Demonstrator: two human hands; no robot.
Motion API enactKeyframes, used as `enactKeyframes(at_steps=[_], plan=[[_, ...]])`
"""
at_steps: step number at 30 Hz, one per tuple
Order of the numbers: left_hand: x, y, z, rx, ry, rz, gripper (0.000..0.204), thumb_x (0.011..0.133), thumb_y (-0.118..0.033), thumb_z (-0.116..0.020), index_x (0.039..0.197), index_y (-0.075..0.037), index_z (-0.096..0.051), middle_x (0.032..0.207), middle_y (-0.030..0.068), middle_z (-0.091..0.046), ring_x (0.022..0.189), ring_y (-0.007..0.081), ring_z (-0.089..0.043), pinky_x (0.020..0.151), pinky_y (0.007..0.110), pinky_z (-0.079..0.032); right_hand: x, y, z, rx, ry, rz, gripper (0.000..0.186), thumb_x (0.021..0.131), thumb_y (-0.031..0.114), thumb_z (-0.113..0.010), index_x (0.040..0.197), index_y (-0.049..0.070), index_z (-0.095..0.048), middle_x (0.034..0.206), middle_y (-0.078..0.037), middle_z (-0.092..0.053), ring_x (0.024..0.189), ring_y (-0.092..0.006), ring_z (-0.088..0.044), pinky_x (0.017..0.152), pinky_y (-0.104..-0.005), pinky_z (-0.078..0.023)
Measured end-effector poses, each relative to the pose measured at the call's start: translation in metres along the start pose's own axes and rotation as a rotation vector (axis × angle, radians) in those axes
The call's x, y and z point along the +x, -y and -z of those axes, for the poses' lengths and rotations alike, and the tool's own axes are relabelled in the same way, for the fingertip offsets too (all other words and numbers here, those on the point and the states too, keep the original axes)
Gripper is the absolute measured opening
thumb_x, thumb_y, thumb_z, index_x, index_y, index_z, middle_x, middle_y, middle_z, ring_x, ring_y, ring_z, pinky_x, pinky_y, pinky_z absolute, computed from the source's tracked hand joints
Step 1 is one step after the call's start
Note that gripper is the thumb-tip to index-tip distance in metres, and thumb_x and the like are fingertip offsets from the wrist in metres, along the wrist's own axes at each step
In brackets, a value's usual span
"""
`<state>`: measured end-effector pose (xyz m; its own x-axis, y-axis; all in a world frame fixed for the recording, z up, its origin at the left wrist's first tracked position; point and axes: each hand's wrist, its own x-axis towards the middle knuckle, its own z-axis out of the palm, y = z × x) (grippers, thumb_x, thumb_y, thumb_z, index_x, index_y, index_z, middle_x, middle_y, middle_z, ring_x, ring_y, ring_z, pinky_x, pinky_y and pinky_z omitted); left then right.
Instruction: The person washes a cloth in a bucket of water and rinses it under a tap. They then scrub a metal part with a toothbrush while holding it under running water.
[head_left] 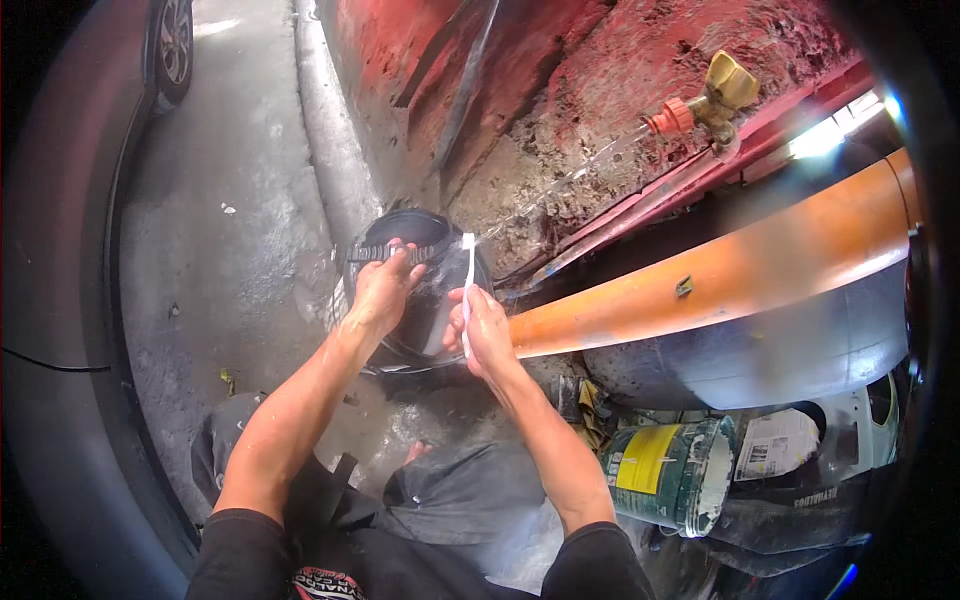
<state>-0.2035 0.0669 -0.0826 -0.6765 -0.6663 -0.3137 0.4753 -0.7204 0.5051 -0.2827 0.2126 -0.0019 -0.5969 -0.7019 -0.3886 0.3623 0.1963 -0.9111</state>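
My left hand (383, 292) is closed on a narrow dark ribbed strip (366, 255), whose exact kind I cannot make out. The strip lies level across the upper part of a round black bucket (418, 224). Just to the right, a white toothbrush (469, 262) points bristle end up in my right hand (484, 332), its fingers wrapped round the handle. A thin jet of water (585, 172) runs from a brass tap (722, 95) with a red-orange fitting down toward the bucket and the brush head. My two hands are apart, both over the bucket.
A worn red wall (600, 90) rises behind the bucket. At right, a long orange pipe (720, 260) slants close to my right hand. Below it lies a tipped green bucket (650, 475) with a yellow label. A dark car (60, 300) lines the left side of the wet concrete floor (240, 200).
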Motion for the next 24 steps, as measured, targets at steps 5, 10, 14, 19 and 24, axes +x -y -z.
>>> enactKeyframes(at_steps=[5, 10, 14, 19, 24], plan=[[-0.014, 0.003, -0.014, -0.04, -0.061, -0.052, 0.028, 0.097, -0.016, -0.059, 0.122, -0.006, -0.052, 0.112, 0.006, -0.062, 0.104, 0.0163, -0.059, 0.097, 0.042, -0.047, 0.005, -0.011, 0.006, -0.152, -0.082, -0.027, 0.037, 0.103, 0.034, -0.04, 0.107, 0.0, -0.052, 0.059, -0.002, -0.048, 0.04, -0.0155, -0.05, 0.036, -0.0279, -0.039], [-0.009, 0.007, -0.006, -0.075, -0.137, -0.086, 0.03, 0.097, -0.019, -0.061, 0.123, -0.007, -0.053, 0.111, 0.0049, -0.063, 0.104, 0.0164, -0.059, 0.096, 0.042, -0.047, -0.001, -0.023, -0.006, -0.718, -0.178, 0.341, 0.03, 0.102, 0.029, -0.045, 0.099, 0.001, -0.053, 0.069, -0.017, -0.058, 0.054, -0.0317, -0.059, 0.049, -0.0427, -0.044], [-0.008, 0.005, -0.004, -0.017, -0.154, -0.134, 0.025, 0.097, -0.02, -0.06, 0.118, -0.007, -0.055, 0.105, 0.0041, -0.063, 0.102, 0.0164, -0.06, 0.091, 0.041, -0.05, -0.019, -0.02, -0.022, -0.772, -0.165, 0.502, 0.02, 0.101, 0.023, -0.049, 0.099, 0.003, -0.051, 0.076, -0.025, -0.062, 0.07, -0.0454, -0.062, 0.059, -0.0521, -0.044], [-0.011, 0.0, -0.011, -0.028, -0.229, -0.186, 0.018, 0.098, -0.019, -0.059, 0.11, -0.006, -0.058, 0.1, 0.0037, -0.063, 0.091, 0.0165, -0.063, 0.082, 0.038, -0.055, -0.037, 0.001, -0.038, -0.716, -0.156, 0.575, 0.018, 0.102, 0.022, -0.047, 0.101, 0.004, -0.048, 0.075, -0.027, -0.06, 0.075, -0.0506, -0.059, 0.059, -0.0537, -0.043], [-0.018, 0.002, -0.02, -0.047, -0.134, -0.131, 0.017, 0.099, -0.018, -0.055, 0.107, -0.003, -0.058, 0.106, 0.0097, -0.066, 0.089, 0.0182, -0.064, 0.083, 0.039, -0.056, -0.005, -0.038, -0.015, -0.893, -0.026, 0.465, 0.02, 0.102, 0.024, -0.046, 0.099, 0.005, -0.047, 0.075, -0.029, -0.059, 0.076, -0.0523, -0.058, 0.059, -0.0557, -0.041]])
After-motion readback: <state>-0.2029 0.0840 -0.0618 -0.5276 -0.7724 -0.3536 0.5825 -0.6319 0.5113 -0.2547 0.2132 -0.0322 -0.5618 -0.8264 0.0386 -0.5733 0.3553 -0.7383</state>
